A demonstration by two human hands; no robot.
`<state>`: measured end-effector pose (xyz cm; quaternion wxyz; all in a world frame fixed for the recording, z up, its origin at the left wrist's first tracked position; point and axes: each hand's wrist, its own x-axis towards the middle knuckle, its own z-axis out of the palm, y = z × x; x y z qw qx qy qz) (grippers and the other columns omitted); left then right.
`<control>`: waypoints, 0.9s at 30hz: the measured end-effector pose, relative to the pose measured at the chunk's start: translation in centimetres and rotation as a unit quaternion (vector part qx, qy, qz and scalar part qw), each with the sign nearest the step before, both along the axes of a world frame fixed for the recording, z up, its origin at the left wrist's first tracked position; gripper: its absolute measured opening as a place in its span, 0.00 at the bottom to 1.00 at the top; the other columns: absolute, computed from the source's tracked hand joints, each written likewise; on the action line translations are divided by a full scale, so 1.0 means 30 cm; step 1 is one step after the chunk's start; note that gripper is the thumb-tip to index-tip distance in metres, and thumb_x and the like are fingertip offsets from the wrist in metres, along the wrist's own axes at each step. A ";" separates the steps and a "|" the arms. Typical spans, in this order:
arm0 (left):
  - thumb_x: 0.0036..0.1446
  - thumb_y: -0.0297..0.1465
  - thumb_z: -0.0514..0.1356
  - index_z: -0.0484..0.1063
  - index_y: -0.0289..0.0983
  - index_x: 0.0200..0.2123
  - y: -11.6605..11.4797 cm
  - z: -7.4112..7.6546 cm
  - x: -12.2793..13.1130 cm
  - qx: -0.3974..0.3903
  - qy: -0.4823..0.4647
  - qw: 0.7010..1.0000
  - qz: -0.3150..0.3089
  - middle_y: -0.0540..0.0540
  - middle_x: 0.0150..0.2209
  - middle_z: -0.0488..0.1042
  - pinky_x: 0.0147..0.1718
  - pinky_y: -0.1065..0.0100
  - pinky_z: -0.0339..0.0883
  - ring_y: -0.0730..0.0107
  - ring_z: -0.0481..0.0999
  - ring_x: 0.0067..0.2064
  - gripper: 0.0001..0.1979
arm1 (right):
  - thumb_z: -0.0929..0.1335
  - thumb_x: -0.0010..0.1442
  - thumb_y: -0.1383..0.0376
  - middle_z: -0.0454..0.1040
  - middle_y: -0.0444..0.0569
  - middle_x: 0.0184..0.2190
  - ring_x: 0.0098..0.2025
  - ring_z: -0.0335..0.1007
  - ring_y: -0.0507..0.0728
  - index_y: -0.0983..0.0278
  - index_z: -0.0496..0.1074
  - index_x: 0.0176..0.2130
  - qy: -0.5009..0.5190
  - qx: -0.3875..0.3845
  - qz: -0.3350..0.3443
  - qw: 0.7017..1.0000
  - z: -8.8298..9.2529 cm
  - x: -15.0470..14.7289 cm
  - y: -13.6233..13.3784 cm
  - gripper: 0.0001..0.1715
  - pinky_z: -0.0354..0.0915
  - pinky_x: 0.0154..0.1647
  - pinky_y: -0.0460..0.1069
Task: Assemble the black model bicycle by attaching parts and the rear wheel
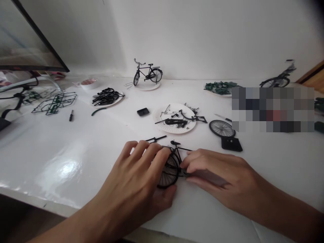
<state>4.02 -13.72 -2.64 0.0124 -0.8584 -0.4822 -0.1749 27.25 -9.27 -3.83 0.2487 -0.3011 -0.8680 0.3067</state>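
Observation:
A partly built black model bicycle (169,172) is held upright just above or on the white table, with its saddle (175,143) at the top and one spoked wheel fitted. Around that wheel curves my left hand (141,175), fingers over the top and thumb low at the front. My right hand (215,172) pinches the bicycle low on the frame near the crank; a small part between its fingertips is mostly hidden. Behind my left fingers lies a thin black piece (157,138). A loose spoked wheel (222,129) rests to the right beside a black tray (231,144).
A paper plate (158,124) bears loose parts. Another small black tray (143,112) and a screwdriver (71,115) lie leftward, near green sprues (54,104). At the back stand an assembled model bicycle (149,72), a pile of black parts (107,96) and green pieces (220,87).

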 end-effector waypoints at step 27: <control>0.59 0.43 0.65 0.68 0.36 0.47 0.013 -0.050 -0.031 0.028 -0.031 0.999 -0.027 0.45 0.49 0.74 0.43 0.57 0.64 0.57 0.71 0.46 0.20 | 0.70 0.63 0.67 0.72 0.49 0.49 0.50 0.72 0.56 0.60 0.72 0.44 -0.013 0.068 0.029 0.997 -0.011 0.017 0.009 0.08 0.70 0.50 0.49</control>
